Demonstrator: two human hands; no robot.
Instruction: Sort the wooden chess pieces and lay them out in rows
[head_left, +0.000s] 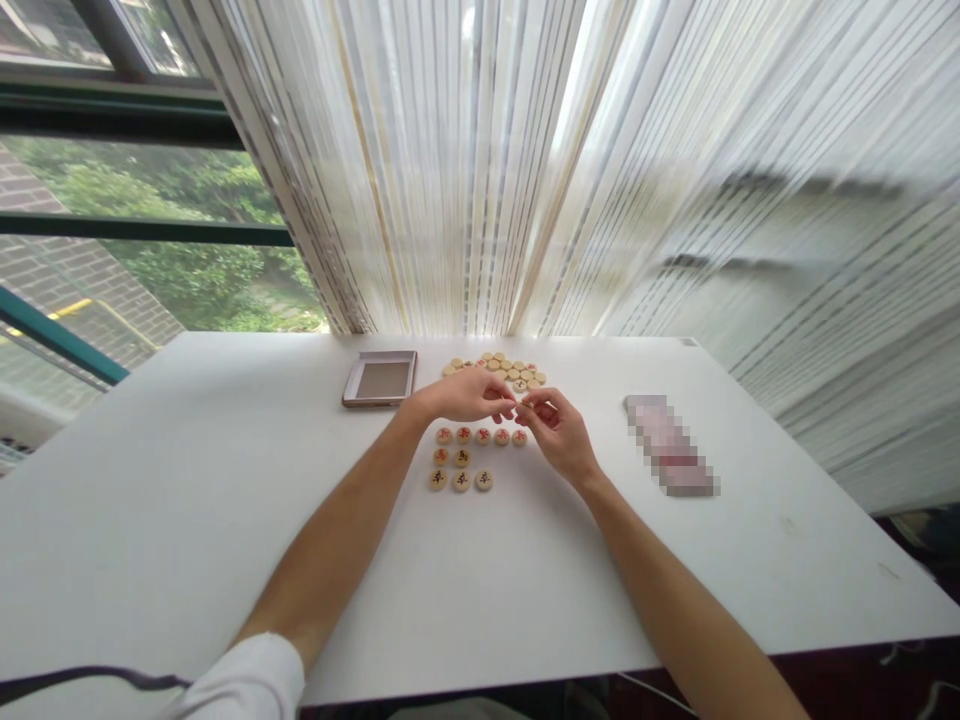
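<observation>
My left hand (pixel 471 394) and my right hand (pixel 559 432) meet above the table, fingertips pinched together around a small pale Chinese chess piece (pixel 523 403), mostly hidden by the fingers. Just below the hands lies a row of several red-marked pieces (pixel 483 436), its right end close to my right hand. Under that row sit a red-marked piece (pixel 440 456) and a black-marked piece (pixel 462 457). Three black-marked pieces (pixel 461 480) form the nearest row. Behind my hands is a loose group of pieces (pixel 501 367), many blank side up, partly covered by my left hand.
An open shallow box (pixel 381 380) stands left of the piece group on the white table (pixel 225 480). A blurred-out pinkish flat object (pixel 670 446) lies to the right. Striped string curtains (pixel 465 170) hang along the far edge, beside a window (pixel 165 200).
</observation>
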